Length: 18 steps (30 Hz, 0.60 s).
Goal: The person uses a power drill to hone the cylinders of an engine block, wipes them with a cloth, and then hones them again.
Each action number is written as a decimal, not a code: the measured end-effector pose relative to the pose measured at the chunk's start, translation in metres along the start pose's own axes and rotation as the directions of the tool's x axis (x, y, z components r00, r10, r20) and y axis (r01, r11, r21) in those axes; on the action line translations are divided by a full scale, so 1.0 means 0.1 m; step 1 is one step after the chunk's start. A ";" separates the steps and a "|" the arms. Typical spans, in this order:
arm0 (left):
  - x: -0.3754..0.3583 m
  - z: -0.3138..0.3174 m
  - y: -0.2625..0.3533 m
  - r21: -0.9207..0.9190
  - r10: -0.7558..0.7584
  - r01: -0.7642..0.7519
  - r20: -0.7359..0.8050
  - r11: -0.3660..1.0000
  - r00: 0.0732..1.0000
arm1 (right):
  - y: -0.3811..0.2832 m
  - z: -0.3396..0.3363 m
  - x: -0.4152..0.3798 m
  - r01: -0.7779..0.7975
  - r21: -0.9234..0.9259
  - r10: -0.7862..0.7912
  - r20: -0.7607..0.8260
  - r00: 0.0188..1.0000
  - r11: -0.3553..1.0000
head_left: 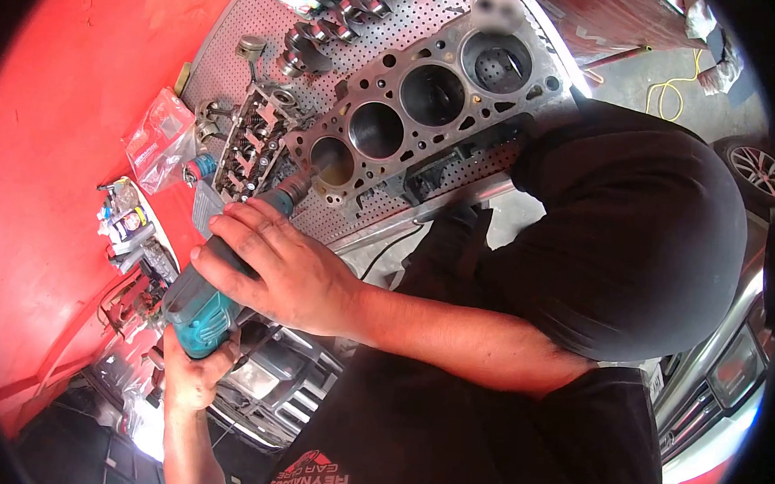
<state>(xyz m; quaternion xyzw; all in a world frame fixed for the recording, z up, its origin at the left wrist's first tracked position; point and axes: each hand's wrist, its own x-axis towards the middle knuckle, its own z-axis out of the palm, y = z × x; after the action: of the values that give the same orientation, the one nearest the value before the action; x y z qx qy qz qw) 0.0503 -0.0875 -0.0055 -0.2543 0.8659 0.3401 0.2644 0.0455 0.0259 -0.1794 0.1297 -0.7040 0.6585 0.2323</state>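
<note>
Both my hands are closed around a teal-and-black power drill (198, 307). My right hand (294, 268) wraps over the front part of its body, fingers lying across the top. At the rear end, lower down, my left hand (195, 374) grips the drill. The chuck end (292, 190) points at the nearest bore of a metal engine block (383, 167). What is fitted in the chuck looks blurred at that bore. Several round cylinder bores run in a row along the block's flat top face.
A cylinder head (252, 143), a piston (250, 46) and a crankshaft (328, 29) lie on the perforated metal bench (232, 23). Left of them is a clear plastic bag (160, 147). A yellow cord (671, 95) runs on the floor; a car (722, 382) stands at right.
</note>
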 end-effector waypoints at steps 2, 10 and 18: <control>0.03 0.02 0.01 0.028 -0.009 0.008 0.016 1.000 1.000 | 0.01 0.00 -0.02 -0.011 0.006 0.011 0.011 1.000 1.000; 0.26 0.08 -0.29 0.066 -0.035 0.026 0.145 0.997 0.989 | 0.23 0.01 -0.20 -0.056 -0.046 0.060 0.095 0.994 0.997; 0.34 0.08 -0.41 0.064 -0.038 0.029 0.144 0.998 0.989 | 0.25 0.04 -0.27 -0.114 -0.042 0.118 0.119 0.986 0.993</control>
<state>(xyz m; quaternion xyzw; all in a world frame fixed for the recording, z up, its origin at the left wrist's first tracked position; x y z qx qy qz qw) 0.0537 -0.1165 -0.0506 -0.2350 0.8500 0.3265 0.3401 0.0558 0.0214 -0.2150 0.1242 -0.7347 0.6493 0.1526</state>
